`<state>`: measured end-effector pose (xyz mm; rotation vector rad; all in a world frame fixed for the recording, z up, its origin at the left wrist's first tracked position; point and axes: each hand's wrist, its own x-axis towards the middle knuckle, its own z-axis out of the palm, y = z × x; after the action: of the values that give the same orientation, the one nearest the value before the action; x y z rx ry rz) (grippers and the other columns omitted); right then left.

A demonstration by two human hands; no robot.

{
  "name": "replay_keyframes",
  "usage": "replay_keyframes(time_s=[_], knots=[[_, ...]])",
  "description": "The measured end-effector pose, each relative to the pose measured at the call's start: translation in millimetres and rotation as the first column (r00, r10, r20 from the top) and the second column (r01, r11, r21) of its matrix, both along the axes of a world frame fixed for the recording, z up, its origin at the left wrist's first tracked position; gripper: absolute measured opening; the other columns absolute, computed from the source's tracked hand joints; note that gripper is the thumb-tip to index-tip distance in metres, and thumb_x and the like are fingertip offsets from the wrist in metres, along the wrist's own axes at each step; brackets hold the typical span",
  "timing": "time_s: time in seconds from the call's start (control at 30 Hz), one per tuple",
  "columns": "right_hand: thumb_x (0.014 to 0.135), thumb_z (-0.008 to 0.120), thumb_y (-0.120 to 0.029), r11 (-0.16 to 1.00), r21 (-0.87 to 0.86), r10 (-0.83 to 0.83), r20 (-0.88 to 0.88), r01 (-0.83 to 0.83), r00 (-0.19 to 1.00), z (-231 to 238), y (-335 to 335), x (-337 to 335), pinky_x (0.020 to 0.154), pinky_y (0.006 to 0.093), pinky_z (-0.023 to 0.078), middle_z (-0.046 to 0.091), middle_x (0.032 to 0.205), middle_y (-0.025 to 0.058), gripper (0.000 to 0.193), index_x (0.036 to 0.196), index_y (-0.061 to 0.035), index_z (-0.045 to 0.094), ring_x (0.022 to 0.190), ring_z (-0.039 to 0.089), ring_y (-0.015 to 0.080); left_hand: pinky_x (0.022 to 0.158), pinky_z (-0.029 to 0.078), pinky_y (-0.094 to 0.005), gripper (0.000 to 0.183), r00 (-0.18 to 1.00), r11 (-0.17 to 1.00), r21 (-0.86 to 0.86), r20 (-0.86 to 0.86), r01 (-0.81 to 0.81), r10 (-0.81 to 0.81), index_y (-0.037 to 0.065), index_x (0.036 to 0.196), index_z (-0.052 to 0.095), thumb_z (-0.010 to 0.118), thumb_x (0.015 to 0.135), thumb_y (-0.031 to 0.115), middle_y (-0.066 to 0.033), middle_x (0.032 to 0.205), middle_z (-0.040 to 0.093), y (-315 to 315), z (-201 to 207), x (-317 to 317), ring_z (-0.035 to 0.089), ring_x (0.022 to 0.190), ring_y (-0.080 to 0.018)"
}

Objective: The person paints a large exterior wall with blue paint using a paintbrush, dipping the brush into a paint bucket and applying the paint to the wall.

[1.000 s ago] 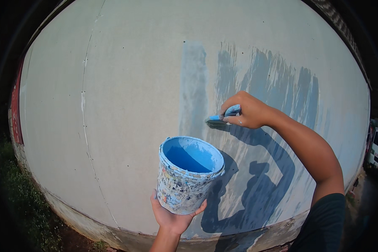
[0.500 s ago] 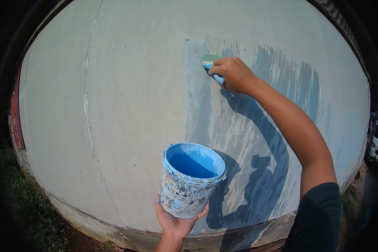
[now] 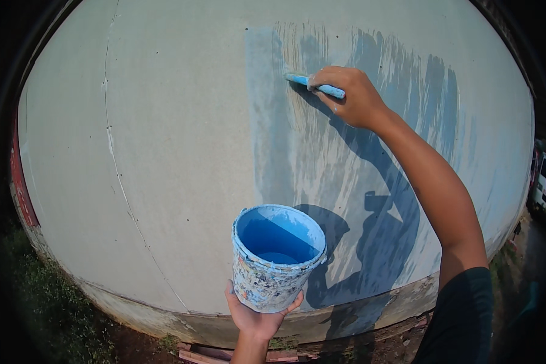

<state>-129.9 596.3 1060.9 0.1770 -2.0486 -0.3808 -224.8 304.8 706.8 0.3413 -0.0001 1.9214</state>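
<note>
My right hand (image 3: 352,96) is closed round the blue-smeared handle of a paintbrush (image 3: 330,91). The brush's bristle end touches the pale grey wall (image 3: 182,133), at the left part of a streaky light-blue painted patch (image 3: 272,121). Lower down, my left hand (image 3: 261,321) holds a paint bucket (image 3: 273,279) from beneath, its fingers and thumb curved up the sides. The bucket is splattered with dried paint outside, coated blue inside, and has some blue paint at the bottom. It tilts slightly, with its open top toward me.
A cracked seam (image 3: 122,188) with small dots runs down the wall's left part. My shadow (image 3: 388,242) falls across the painted patch. Below lie a weathered concrete base (image 3: 224,327), reddish planks or bricks (image 3: 203,355) and green plants (image 3: 54,285). A vehicle shows at the far right.
The brush has turned flatter, its handle now pointing right, and sits lower relative to the painted patch. The wall has shifted up and left in view; the bucket stays nearly in place.
</note>
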Motion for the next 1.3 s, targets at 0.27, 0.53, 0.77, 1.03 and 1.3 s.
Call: replay_keyframes(time_s=[0.27,0.53,0.77,1.03,1.3], knots=[[0.089,0.078,-0.007,0.918,0.348,-0.214,0.034,0.189,0.976,-154.5,27.2,-17.0,0.093,0.0392,0.065,0.076,0.129,0.0151,0.020,0.108,-0.0087,0.076,0.118,0.074,0.0292,0.110,0.042,-0.0736,0.097,0.995,0.999,-0.003,0.088,-0.052,0.052,0.019,0.171,0.031,0.043,0.096,0.080,-0.0241,0.172,0.033,2.9,-6.7,5.8,0.041,0.150,-0.0528],[0.090,0.079,-0.014,0.974,-0.207,0.052,0.591,0.089,0.805,-234.8,13.4,33.0,0.078,0.0444,0.063,0.079,0.115,0.0160,0.018,0.107,-0.0075,0.078,0.100,0.077,0.0319,0.111,0.041,-0.0811,0.096,0.975,1.000,-0.006,0.221,-0.028,0.029,0.023,0.172,0.029,0.041,0.097,0.082,-0.0194,0.176,0.029,9.9,-3.8,11.9,0.038,0.155,-0.0515],[0.092,0.080,-0.005,0.522,-0.846,0.279,0.051,-0.107,0.959,-177.9,11.4,80.8,0.074,0.0351,0.058,0.082,0.101,0.0135,0.014,0.107,-0.0023,0.081,0.082,0.076,0.0202,0.123,0.041,-0.0627,0.083,0.956,0.966,-0.140,0.174,-0.216,0.239,0.013,0.164,0.045,0.046,0.104,0.070,-0.0161,0.169,0.045,35.9,-12.2,36.8,0.049,0.150,-0.0400],[0.089,0.081,0.001,0.017,-0.834,0.312,-0.520,-0.552,0.795,-211.3,-9.7,223.3,0.077,0.0344,0.061,0.081,0.099,0.0181,0.017,0.105,0.0025,0.076,0.085,0.078,0.0199,0.124,0.042,-0.0586,0.084,0.974,0.949,-0.230,0.018,-0.214,0.224,0.010,0.162,0.048,0.047,0.105,0.071,-0.0162,0.166,0.050,81.8,-72.7,142.3,0.051,0.148,-0.0386],[0.087,0.086,-0.004,0.443,-0.867,0.462,0.003,-0.228,0.887,-233.2,-3.2,275.3,0.074,0.0358,0.062,0.082,0.098,0.0183,0.021,0.105,-0.0012,0.077,0.087,0.082,0.0276,0.122,0.045,-0.0546,0.080,0.974,0.986,-0.090,0.163,-0.143,0.156,0.008,0.160,0.050,0.046,0.108,0.068,-0.0175,0.162,0.054,136.1,-126.6,198.9,0.055,0.145,-0.0361]])
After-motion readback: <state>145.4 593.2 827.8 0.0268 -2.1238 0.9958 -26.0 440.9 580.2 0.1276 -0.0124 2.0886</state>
